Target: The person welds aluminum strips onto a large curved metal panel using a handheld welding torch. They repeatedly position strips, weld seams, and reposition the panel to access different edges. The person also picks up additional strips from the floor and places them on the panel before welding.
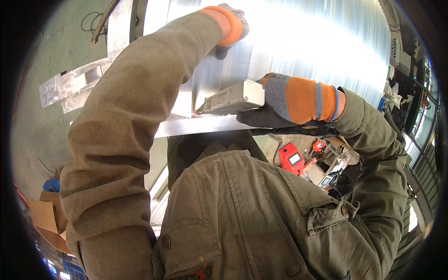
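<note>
A wide, shiny metal sheet [266, 56] with bright glare lies ahead of me. My left hand [234, 27], in an orange and grey glove, reaches far over it at the top; its fingers are mostly turned out of sight, so whether it grips anything is unclear. My right hand [298, 99], gloved alike, is closed around a boxy grey metal hand tool [238, 97]. The tool tapers leftward to a narrow tip, where a small reddish spot shows by the metal. A flat metal strip [200, 126] runs along the near edge, just below the tool and right hand.
Metal offcuts [74, 84] lie on the green floor at left, with a rod [103, 23] above them. An opened cardboard box [49, 214] stands at lower left. Below my right forearm are a red device with a screen [290, 158] and assorted equipment. Clutter lines the right side.
</note>
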Demonstrator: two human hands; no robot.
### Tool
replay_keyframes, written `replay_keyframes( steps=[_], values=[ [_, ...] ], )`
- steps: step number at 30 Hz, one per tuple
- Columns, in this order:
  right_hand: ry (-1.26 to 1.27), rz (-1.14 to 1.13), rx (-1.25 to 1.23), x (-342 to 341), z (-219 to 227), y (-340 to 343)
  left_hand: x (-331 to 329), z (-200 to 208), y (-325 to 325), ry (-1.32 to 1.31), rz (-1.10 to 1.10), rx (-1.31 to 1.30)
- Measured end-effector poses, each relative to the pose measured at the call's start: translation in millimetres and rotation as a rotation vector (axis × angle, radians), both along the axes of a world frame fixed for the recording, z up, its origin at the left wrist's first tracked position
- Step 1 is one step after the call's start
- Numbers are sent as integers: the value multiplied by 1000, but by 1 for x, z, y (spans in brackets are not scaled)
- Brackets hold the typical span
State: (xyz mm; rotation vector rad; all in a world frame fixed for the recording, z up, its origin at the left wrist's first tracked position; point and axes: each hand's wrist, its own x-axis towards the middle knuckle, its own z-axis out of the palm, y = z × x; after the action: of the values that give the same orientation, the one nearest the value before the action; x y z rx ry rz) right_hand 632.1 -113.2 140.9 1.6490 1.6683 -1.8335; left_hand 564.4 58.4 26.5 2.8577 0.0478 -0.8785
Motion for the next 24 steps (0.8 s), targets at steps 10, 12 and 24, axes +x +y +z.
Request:
replay_keyframes(
  steps=[10, 12, 24],
  values=[
    [0, 18, -32, -5, -6, 4, 0, 2, -3, 12, 31, 33],
    [-35, 68, -62, -6, -4, 7, 0, -1, -1, -6, -24, 28],
    [-61, 169, -36, -14, 9, 22, -4, 14, 2, 31, 19, -25]
  ],
)
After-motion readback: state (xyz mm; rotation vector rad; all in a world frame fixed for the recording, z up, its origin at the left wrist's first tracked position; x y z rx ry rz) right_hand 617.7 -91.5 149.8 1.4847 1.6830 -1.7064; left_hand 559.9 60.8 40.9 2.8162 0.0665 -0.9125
